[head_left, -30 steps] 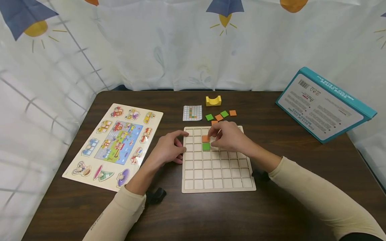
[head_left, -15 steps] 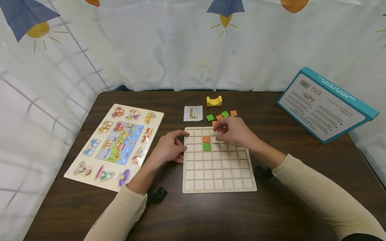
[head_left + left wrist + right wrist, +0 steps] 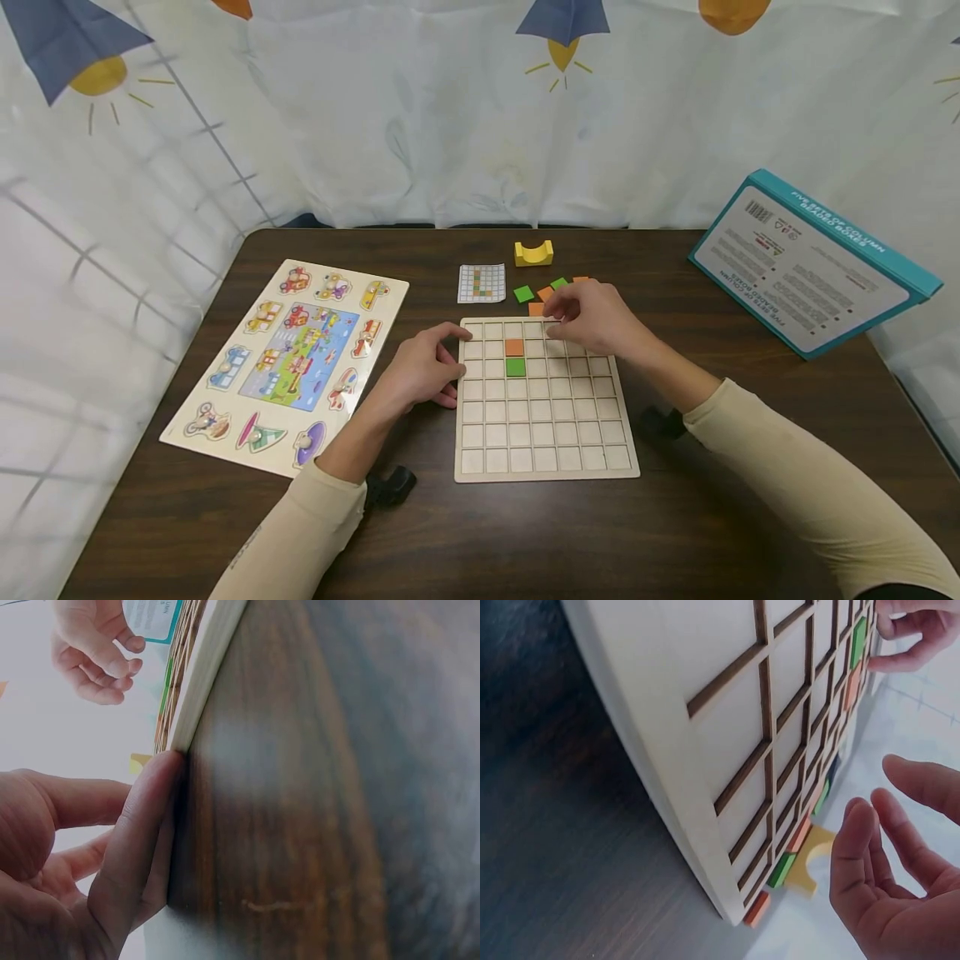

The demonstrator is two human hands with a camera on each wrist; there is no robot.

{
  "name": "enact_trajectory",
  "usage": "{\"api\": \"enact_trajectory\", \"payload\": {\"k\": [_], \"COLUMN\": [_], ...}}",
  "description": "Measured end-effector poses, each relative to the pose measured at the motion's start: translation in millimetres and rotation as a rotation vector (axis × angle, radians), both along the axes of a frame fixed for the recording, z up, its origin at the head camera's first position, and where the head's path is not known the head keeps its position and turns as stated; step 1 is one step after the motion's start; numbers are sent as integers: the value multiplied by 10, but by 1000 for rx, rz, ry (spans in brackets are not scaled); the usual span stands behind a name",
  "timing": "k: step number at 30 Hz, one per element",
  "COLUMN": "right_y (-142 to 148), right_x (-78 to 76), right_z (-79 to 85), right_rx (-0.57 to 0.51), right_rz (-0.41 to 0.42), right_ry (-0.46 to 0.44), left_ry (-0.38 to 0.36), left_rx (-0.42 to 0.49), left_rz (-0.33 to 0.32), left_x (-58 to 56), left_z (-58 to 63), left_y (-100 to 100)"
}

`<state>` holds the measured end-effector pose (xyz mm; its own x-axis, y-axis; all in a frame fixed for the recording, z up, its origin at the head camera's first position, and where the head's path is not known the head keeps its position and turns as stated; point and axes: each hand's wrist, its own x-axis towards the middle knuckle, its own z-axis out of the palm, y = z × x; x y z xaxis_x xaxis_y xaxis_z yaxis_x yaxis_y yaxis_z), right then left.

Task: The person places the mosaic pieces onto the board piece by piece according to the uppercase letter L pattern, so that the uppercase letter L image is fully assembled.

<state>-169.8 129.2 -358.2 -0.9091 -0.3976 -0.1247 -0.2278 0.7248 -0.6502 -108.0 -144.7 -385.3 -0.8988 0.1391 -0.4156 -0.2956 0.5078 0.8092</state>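
A pale wooden grid board (image 3: 547, 412) lies flat on the dark table. In its third column, an orange square tile (image 3: 513, 347) sits directly behind a green square tile (image 3: 515, 367). My left hand (image 3: 420, 367) touches the board's left edge with its fingertips, and the left wrist view shows a digit (image 3: 139, 825) against that rim. Above the board's back right part hovers my right hand (image 3: 596, 317), fingers loosely bent. The right wrist view shows a gap between its thumb (image 3: 922, 784) and fingers, with nothing held there. Loose green (image 3: 523, 294) and orange tiles (image 3: 536, 309) lie behind the board, partly hidden by that hand.
A small pattern card (image 3: 482, 283) and a yellow block with a curved notch (image 3: 533, 254) stand near the table's back edge. To the left lies a picture puzzle board (image 3: 225, 417) with vehicle pieces. A teal-edged box (image 3: 802, 267) leans at the right.
My right hand has moved away from the two placed tiles, right and slightly back toward the loose tiles. My left hand stays at the board's edge.
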Motion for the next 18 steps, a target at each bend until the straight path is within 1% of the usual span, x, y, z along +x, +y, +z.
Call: {"api": "enact_trajectory", "payload": {"k": [10, 18], "right_y": [65, 88], "right_x": [-33, -53], "right_z": [6, -5], "right_rx": [-21, 4], "right_rz": [-8, -26], "right_ry": [7, 5], "left_ry": [18, 17], "left_rx": [-36, -29], "left_rz": [-13, -9], "left_x": [4, 9], "left_z": [0, -8], "left_y": [10, 18]}}
